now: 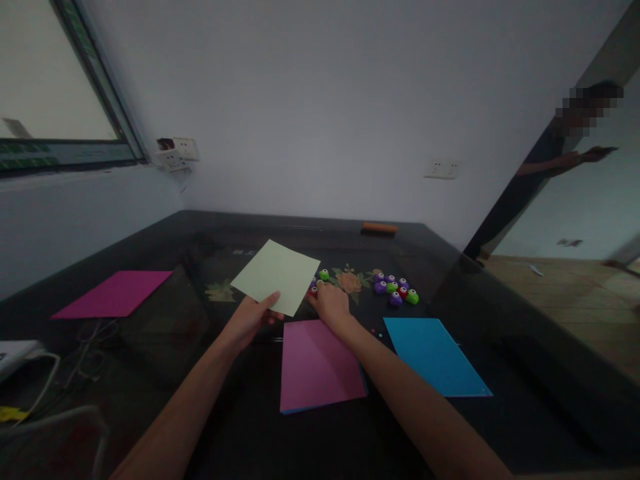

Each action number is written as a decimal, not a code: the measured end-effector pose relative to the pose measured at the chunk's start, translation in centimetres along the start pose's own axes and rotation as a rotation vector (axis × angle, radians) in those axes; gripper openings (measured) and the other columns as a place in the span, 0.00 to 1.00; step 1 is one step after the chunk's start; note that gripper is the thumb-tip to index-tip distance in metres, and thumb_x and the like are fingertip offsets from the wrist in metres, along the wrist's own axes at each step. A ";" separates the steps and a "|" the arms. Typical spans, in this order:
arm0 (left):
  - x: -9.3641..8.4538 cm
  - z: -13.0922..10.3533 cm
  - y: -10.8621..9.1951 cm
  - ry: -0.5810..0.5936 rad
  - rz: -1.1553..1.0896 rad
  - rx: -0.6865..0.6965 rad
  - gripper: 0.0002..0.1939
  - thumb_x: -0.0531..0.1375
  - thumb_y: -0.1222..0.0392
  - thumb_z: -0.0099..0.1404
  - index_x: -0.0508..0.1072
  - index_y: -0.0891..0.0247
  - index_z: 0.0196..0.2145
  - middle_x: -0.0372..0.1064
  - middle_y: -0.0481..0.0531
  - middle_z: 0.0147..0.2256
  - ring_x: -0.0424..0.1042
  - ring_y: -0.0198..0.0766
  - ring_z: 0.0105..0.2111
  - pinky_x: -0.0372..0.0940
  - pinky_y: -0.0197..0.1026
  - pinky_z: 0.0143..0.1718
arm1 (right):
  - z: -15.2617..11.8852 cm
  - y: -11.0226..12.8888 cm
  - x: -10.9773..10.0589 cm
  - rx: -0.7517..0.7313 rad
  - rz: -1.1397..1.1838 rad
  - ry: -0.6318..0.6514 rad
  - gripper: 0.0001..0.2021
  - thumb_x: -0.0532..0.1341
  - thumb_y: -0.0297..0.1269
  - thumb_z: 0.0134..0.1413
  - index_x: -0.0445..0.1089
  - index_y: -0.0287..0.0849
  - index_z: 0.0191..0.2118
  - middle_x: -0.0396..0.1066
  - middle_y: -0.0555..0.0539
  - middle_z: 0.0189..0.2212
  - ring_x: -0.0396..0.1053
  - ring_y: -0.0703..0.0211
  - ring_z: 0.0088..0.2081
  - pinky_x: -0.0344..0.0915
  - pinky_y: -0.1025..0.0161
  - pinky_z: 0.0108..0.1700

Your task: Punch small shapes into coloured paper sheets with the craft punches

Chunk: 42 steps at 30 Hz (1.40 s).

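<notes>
**Left hand holds pale sheet while right hand reaches the toys**

Near the centre of the frame, the left hand (251, 319) pinches the pale sheet (275, 275) along its lower edge, thumb on top, the sheet tilted above the dark table (240, 433). Just right of it, the right hand (333, 305) is at the small eyed toys (324, 274), fingers pointing down; whether it grips one cannot be told. More toys, purple, green and red, form the right cluster (393, 288) right of centre. The pink sheet (320, 367) lies at lower centre, partly under the right forearm, the blue sheet (435, 353) at lower right and the magenta sheet (117, 293) at left. A person (555, 165) stands at upper right.
</notes>
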State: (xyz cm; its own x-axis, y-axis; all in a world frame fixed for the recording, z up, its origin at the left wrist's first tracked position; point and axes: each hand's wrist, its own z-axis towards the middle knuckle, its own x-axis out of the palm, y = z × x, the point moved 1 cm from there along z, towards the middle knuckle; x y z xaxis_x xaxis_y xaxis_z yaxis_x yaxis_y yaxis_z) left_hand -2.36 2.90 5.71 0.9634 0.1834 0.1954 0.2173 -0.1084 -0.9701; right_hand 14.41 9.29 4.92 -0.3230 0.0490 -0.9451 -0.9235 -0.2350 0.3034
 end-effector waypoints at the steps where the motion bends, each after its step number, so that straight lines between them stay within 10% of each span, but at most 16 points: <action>1: 0.0 0.0 0.0 0.003 0.002 0.001 0.09 0.63 0.64 0.57 0.70 0.69 0.37 0.74 0.52 0.26 0.69 0.30 0.17 0.58 0.28 0.14 | 0.0 0.2 0.2 -0.005 -0.017 0.001 0.18 0.57 0.48 0.56 0.70 0.36 0.41 0.74 0.34 0.39 0.73 0.44 0.42 0.65 0.55 0.40; 21: 0.1 0.1 0.0 -0.111 -0.021 0.043 0.08 0.63 0.69 0.56 0.70 0.69 0.34 0.73 0.50 0.25 0.70 0.30 0.17 0.64 0.30 0.18 | -2.7 -5.4 -2.5 -0.063 0.498 -0.007 0.10 0.64 0.39 0.48 0.68 0.40 0.34 0.74 0.43 0.34 0.72 0.52 0.39 0.65 0.59 0.41; 29: 5.0 -1.6 1.5 0.011 -0.027 0.016 0.11 0.65 0.66 0.55 0.70 0.67 0.37 0.74 0.52 0.29 0.69 0.31 0.19 0.66 0.33 0.22 | -6.3 -10.6 -5.2 0.033 0.963 0.034 0.17 0.69 0.38 0.37 0.64 0.41 0.34 0.73 0.49 0.32 0.73 0.58 0.25 0.70 0.61 0.27; 35: 10.3 -2.4 2.8 0.156 0.070 0.002 0.09 0.64 0.59 0.55 0.72 0.67 0.32 0.73 0.52 0.23 0.70 0.36 0.19 0.65 0.37 0.23 | -7.6 -14.1 -6.4 0.171 1.370 0.075 0.22 0.72 0.36 0.31 0.68 0.40 0.37 0.70 0.49 0.34 0.76 0.54 0.30 0.73 0.56 0.37; 42: 11.0 -3.3 3.2 0.234 0.255 0.024 0.16 0.62 0.55 0.55 0.72 0.61 0.14 0.69 0.53 0.13 0.67 0.40 0.17 0.64 0.39 0.22 | -7.6 -15.1 -5.9 0.236 1.566 0.166 0.23 0.71 0.37 0.38 0.69 0.41 0.43 0.73 0.45 0.36 0.75 0.54 0.35 0.69 0.53 0.46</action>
State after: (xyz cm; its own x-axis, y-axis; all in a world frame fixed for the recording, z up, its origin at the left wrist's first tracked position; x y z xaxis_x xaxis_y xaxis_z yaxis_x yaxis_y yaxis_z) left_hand 9.50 1.40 5.22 0.9967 -0.0760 -0.0288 -0.0362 -0.0983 -0.9945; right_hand 31.86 5.15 5.03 -0.9321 -0.1915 0.3075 0.2696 0.2002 0.9419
